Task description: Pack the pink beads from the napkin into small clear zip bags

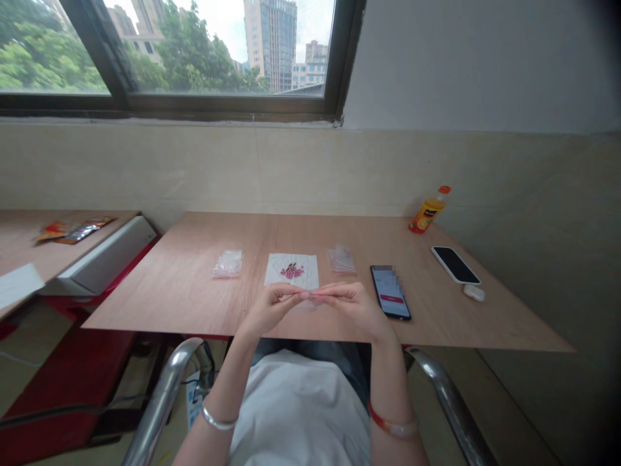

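The left hand (272, 307) and right hand (353, 304) met at the fingertips over the near part of the table (169, 301), fingers drawn in; I could not tell whether they grasped anything. Just beyond, small pink beads (292, 272) lay on a white sheet (309, 262), between a left clear packet (228, 264) and a right clear packet (342, 260).

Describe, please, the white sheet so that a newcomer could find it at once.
On the table before the person, look between the two clear bags. There, just beyond the left hand, lies the white sheet. Unlike the bags, it carries a heap of small pink pieces.
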### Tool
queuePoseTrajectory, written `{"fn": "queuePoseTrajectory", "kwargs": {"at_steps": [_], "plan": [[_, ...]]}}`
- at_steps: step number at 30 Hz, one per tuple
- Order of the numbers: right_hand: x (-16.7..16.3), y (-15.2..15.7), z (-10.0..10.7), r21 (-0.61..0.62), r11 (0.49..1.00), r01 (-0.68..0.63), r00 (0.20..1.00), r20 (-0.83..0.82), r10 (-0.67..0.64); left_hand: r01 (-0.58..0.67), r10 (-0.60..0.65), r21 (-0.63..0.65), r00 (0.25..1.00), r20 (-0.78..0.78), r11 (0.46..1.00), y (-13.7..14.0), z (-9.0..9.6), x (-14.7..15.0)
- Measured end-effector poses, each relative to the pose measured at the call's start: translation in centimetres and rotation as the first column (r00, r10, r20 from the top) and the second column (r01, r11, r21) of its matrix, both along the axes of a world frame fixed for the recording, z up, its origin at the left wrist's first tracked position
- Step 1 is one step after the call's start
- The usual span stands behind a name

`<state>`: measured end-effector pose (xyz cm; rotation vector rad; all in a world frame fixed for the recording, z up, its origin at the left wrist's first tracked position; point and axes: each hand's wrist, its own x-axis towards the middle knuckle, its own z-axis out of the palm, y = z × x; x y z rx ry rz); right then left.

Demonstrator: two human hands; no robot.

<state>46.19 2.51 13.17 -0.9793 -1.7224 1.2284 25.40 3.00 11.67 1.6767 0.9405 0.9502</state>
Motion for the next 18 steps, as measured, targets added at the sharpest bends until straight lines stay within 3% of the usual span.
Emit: {"fn": "queuePoseTrajectory", "kwargs": {"at_steps": [7,12,16,18], "plan": [[1.6,1.5,-0.2,-0.116,0.993,-0.014,0.994,0.110,0.027,0.010,-0.010,-0.043,1.000,0.007,0.999,1.1,-0.8,1.3],[3.6,5.2,-0.2,-0.058,0.998,0.008,0.976,0.217,0.005,-0.152,0.158,0.055,0.982,-0.106,0.987,5.0,-1.6,3.2],[5.6,10.2,-0.2,0.050,0.983,0.176,0.952,0.245,-0.183,-0.193,0.215,0.149,0.965,-0.150,0.970,10.4,-0.8,6.2],[6.5,13.0,-0.5,0.157,0.939,0.307,0.924,0.187,-0.334,-0.200,0.269,0.301,0.940,-0.210,0.932,13.4,-0.4,8.0]]}}
